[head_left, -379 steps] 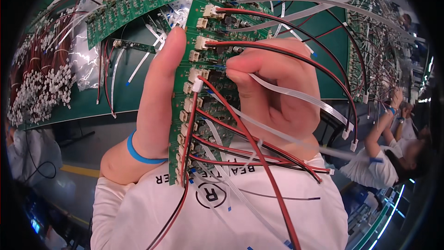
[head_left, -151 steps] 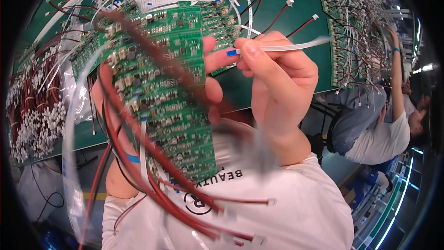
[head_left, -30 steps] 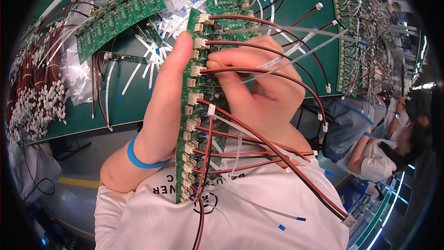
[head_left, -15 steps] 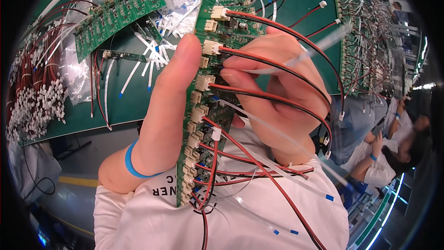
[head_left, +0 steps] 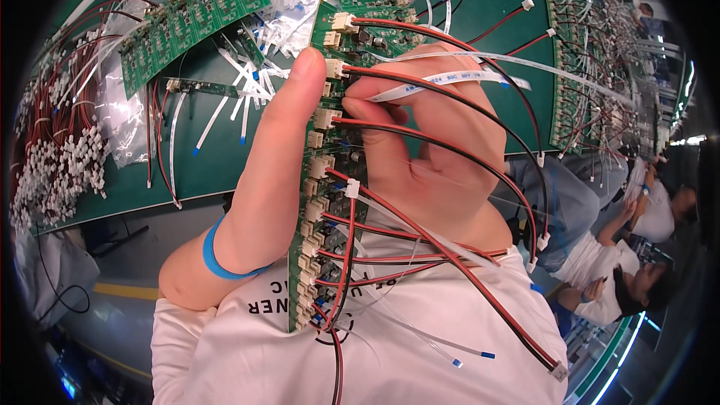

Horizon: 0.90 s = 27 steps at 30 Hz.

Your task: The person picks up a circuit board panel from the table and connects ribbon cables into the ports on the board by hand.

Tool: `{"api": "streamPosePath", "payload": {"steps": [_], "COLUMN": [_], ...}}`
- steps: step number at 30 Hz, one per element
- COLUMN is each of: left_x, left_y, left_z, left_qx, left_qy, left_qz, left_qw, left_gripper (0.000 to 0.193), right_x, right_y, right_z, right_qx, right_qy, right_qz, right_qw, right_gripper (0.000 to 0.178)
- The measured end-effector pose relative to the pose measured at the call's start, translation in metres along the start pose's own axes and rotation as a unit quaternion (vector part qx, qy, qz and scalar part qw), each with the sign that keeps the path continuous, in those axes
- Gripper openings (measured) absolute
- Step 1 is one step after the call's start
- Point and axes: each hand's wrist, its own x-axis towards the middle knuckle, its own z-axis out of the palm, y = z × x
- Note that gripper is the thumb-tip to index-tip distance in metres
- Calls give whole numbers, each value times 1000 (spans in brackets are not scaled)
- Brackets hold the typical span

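My left hand (head_left: 270, 154) is closed on the long edge of a green circuit board panel (head_left: 339, 161), its thumb lying along the near face. The panel stands nearly upright in front of my chest, with cream connectors down its edge. Red-and-black wire leads (head_left: 450, 148) plug into several of them and arc off to the right. On the panel's right side, my right hand (head_left: 450, 124) pinches a white flat ribbon cable (head_left: 450, 79) between thumb and finger, close to the board. The cable's inner end is hidden by the fingertips. Other ribbon cables hang from the panel.
On the green table (head_left: 202, 180), another green board panel (head_left: 195, 26) lies at the far left. Bundled red wires with white plugs (head_left: 60, 172) sit at its left. Loose white ribbon cables (head_left: 240, 90) lie mid-table. A wired panel (head_left: 555, 52) is at right; co-workers (head_left: 600, 277) sit beyond.
My right hand has shifted left and slightly up, still pinching the ribbon cable. The cable, blurred before, now shows clearly. The panel and its hanging wires have shifted slightly.
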Motion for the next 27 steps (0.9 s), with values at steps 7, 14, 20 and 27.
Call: {"api": "streamPosePath", "payload": {"steps": [7, 14, 20, 27], "left_x": [2, 2, -1, 1], "left_y": [-3, -4, 5, 10], "left_z": [6, 15, 28, 26], "left_qx": [15, 61, 122, 44], "left_qy": [46, 154, 226, 147], "left_qz": [-7, -15, -36, -72], "left_qw": [999, 986, 966, 986], "left_gripper": [39, 48, 54, 48], "right_x": [-6, -11, -4, 15], "right_y": [0, 2, -3, 18], "right_z": [4, 7, -22, -25], "right_qx": [43, 28, 150, 139], "right_qy": [36, 35, -71, -59], "right_qz": [64, 69, 280, 137], "right_qw": [996, 997, 946, 979], "right_gripper": [14, 15, 27, 21]}}
